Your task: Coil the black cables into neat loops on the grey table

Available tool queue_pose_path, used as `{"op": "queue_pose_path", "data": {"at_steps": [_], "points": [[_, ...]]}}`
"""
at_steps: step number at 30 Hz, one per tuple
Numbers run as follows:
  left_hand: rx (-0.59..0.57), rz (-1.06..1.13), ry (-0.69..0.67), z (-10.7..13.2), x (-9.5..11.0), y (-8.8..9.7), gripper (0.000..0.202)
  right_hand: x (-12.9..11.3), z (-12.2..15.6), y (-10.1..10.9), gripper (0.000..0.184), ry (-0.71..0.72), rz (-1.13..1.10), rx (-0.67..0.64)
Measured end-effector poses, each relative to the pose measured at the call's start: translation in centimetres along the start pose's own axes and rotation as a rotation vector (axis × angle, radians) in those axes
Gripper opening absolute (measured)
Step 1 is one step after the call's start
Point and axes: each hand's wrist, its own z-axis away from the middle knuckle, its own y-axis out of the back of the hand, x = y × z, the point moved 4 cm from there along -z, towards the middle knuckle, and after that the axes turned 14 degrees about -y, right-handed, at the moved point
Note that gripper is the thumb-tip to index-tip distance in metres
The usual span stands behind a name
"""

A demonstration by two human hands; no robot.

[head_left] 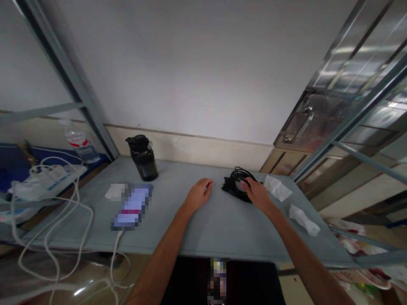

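A coil of black cable (234,195) lies on the grey table, right of the middle. My right hand (257,194) is on the coil's right side, its thumb and fingers closed on the cable loops. Some light surface shows through the middle of the ring. To the left, apart from the coil, my left hand (199,194) rests on the tabletop. Its fingers are loosely curled in towards the thumb, and nothing shows in them. Close to my right hand lies a crumpled white tissue (278,188).
Another crumpled tissue (304,220) lies near the table's (219,237) right edge. On the left stand a black bottle (143,160) and a phone (133,206) with a white cable. A water bottle (82,144) and white cords (78,199) are further left. Metal posts (92,127) flank the table.
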Motion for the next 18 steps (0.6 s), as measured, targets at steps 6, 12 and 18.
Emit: {"op": "queue_pose_path", "data": {"at_steps": [6, 12, 18], "points": [[0.046, 0.041, 0.015, 0.1, -0.1, 0.1, 0.026, -0.6, -2.5, 5.0, 0.066, -0.135, -0.161, 0.173], [0.096, 0.130, 0.040, -0.1, 0.2, 0.0, 0.028, -4.1, -1.8, 10.2, 0.059, -0.208, -0.530, 0.343], [0.147, 0.404, 0.175, -0.7, 0.8, 0.0, 0.054, -9.8, 1.5, 7.2, 0.045, -0.091, -0.713, 0.163]]}}
